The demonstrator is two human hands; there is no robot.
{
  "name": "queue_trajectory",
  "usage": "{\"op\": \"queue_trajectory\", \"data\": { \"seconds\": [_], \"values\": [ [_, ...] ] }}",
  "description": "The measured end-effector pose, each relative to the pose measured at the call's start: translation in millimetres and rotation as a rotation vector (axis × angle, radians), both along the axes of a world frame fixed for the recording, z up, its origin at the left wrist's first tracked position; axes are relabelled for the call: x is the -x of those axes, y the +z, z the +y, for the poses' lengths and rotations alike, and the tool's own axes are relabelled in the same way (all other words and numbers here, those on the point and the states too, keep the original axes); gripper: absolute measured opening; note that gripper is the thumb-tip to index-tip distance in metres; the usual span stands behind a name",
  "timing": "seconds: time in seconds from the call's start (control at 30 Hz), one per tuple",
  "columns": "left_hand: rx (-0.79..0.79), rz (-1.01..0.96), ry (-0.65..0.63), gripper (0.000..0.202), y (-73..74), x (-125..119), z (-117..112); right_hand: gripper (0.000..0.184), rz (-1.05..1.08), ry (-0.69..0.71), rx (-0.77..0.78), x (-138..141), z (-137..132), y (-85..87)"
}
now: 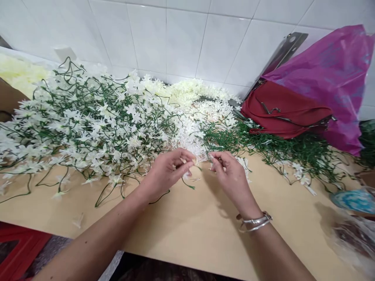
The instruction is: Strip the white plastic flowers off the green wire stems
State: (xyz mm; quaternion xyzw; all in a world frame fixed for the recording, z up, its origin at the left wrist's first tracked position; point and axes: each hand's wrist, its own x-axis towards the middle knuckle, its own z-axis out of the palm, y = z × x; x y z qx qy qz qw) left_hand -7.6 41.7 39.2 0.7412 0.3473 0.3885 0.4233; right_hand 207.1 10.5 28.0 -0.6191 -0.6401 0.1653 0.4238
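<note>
Left-hand grip: the left hand (168, 171) has thumb and forefinger pinched narrow on a small, pale yellowish flower piece (193, 160), just above the worktop.
Right-hand grip: the right hand (231, 173) has its fingertips drawn together, facing the left across a small gap; too blurred to tell what, if anything, they hold.
Thin green plastic stem: the loose, curved stem (190, 186) hangs or lies just below the left fingertips; I cannot tell whether it joins the pinched piece.
Handling: best, I judge, to pinch close to the joint, pull or push straight along the stem, and spare the soft petals.
White blossoms: a mound of loose white star-shaped blossoms (189, 132) lies just beyond both hands.
Flower heap: a tangled heap of white flowers on dark-green stems (111, 117) spreads left; its looping stems could snag the left wrist.
Green stems: a bundle of bare dark-green stems (290, 150) lies to the right, under a red fabric bag (284, 111) that may hinder reaching there.
Further out: a purple plastic bag (328, 74), cream-yellow blossoms (187, 91) and a white tiled wall (187, 43) behind the pale wood worktop (187, 230).
</note>
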Motion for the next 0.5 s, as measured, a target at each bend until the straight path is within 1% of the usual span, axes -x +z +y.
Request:
{"op": "queue_trajectory", "data": {
  "seconds": [0.03,0.07,0.1,0.13,0.17,0.23,0.3,0.33,0.43,0.5],
  "values": [
    [0.030,0.055,-0.079,0.010,-1.4,0.0,-0.4,0.015,0.079,-0.008,-0.014,-2.0,0.5,-3.7],
    [0.018,0.119,-0.134,0.010,-3.2,0.4,-0.2,0.014,0.140,-0.018,-0.025,-3.0,0.9,-6.9],
    [-0.028,0.176,-0.159,0.010,-5.2,0.9,0.6,0.014,0.182,-0.027,-0.035,-3.1,1.0,-9.5],
    [-0.095,0.216,-0.154,0.010,-7.4,1.6,2.0,0.013,0.205,-0.032,-0.045,-2.5,0.8,-11.3],
    [-0.170,0.242,-0.122,0.010,-9.5,2.4,3.9,0.012,0.214,-0.032,-0.058,-1.5,0.2,-12.3],
    [-0.299,0.267,-0.001,0.014,-13.6,3.7,8.5,0.011,0.200,-0.025,-0.082,1.2,-1.7,-12.3],
    [-0.365,0.322,0.122,0.017,-17.7,4.7,12.9,0.008,0.167,-0.005,-0.103,3.8,-3.6,-11.0],
    [-0.383,0.371,0.157,0.018,-19.7,5.1,14.5,0.007,0.152,0.008,-0.111,5.0,-4.4,-10.4],
    [-0.395,0.543,0.160,0.017,-24.6,5.8,16.9,0.007,0.124,0.039,-0.118,7.9,-6.0,-10.1],
    [-0.411,0.612,0.149,0.016,-25.7,5.7,16.9,0.008,0.121,0.056,-0.112,9.7,-6.8,-10.7]
  ]
}}
